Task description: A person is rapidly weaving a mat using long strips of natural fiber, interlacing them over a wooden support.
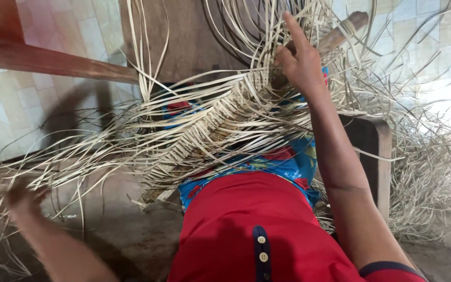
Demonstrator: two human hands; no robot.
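Nearest the camera is the person's red garment (246, 230), with a dark placket and two pale buttons, filling the lower middle of the view. Beneath it a blue patterned cloth (288, 164) covers the lap.

At the lower left, the left hand (22, 201) reaches out low over the floor (121, 230). It is blurred, and it sits among the loose ends of pale strips that fan out to that side; it seems curled around some of them, but whether it is truly closed on them I cannot tell.

Across the lap lies the woven mat (210, 130), a partly plaited band of flat, straw-coloured strips running on a slant from lower left to upper right. Its unwoven ends spread in every direction: long strands trail toward the left hand, and others rise past the top edge of the view.

Farther off, the right hand (298, 60) rests on the upper right end of the woven band. Its index finger points straight up, while the other fingers are bent and press down on the strips, pinning them rather than gripping anything else. Just behind this hand a wooden stick (340, 34) lies on a slant, bound with a turn of strip near its far end.

To the right, beside the forearm, stands a dark wooden stool (379, 156), and beyond it a tangled heap of loose strips (429, 172) lies on the floor. A reddish wooden beam (43, 60) crosses the upper left over pale floor tiles (6, 99).
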